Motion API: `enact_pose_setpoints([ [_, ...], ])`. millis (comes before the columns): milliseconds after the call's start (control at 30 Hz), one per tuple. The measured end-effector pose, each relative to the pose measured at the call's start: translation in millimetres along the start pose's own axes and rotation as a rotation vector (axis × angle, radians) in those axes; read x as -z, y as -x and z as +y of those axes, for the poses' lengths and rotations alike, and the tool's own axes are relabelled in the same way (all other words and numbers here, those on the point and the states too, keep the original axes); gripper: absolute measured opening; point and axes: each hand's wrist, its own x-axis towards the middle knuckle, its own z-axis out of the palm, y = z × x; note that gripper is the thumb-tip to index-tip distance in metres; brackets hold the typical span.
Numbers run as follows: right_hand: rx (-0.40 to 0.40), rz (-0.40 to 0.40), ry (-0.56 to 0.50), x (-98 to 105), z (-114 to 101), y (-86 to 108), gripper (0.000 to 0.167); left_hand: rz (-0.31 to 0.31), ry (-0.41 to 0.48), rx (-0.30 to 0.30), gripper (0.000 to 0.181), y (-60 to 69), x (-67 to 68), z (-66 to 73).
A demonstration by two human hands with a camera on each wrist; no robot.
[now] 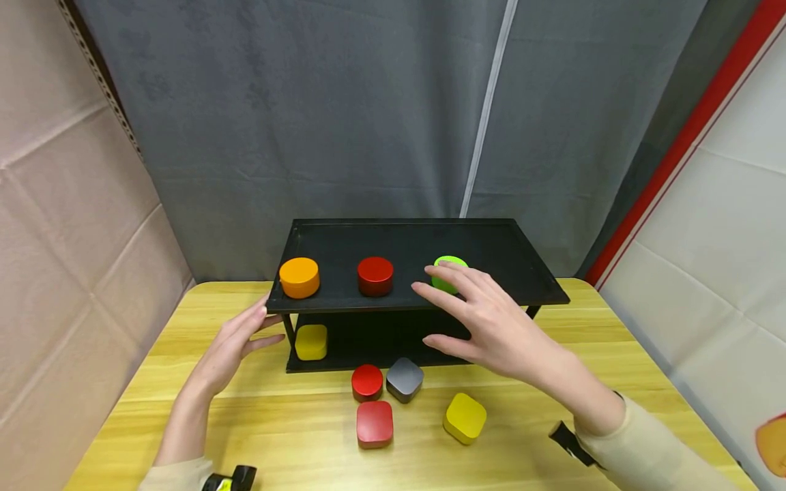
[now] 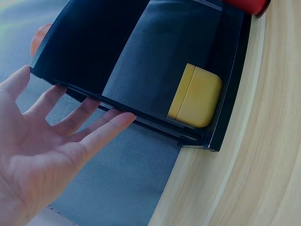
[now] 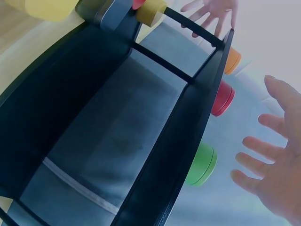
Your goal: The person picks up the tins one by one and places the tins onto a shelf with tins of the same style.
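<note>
A black two-tier rack (image 1: 405, 242) stands on the table. My left hand (image 1: 230, 341) is at its left end, extended fingers touching the frame, as the left wrist view (image 2: 56, 136) shows. On the top tier sit an orange round block (image 1: 299, 278), a red round block (image 1: 375, 277) and a green round block (image 1: 443, 285). My right hand (image 1: 491, 320) hovers in front of the green block with fingers spread, partly covering it in the head view. In the right wrist view, a gap shows between that hand and the green block (image 3: 202, 164). A yellow square block (image 1: 311, 342) rests on the lower tier's left end.
Before the rack on the wooden table (image 1: 276, 436) lie a red round block (image 1: 367, 383), a grey square block (image 1: 404, 380), a red square block (image 1: 374, 424) and a yellow square block (image 1: 464, 418). A grey curtain (image 1: 344, 109) hangs behind.
</note>
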Motion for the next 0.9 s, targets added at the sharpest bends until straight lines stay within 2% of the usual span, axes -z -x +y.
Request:
enact_pose_setpoints([
  [333, 0.049, -0.029, 0.001, -7.5, -10.7, -1.3, 0.076, -0.003, 0.007, -0.013, 0.053, 0.2, -0.1, 0.0],
  [567, 0.102, -0.012, -0.003, -14.7, -16.1, -0.6, 0.075, 0.000, -0.001, -0.005, 0.054, 0.4, 0.7, -1.7],
  [900, 0.120, -0.037, -0.038, -25.1, -23.9, 0.2, 0.068, 0.003, -0.020, 0.009, 0.055, 0.1, 2.6, -4.1],
])
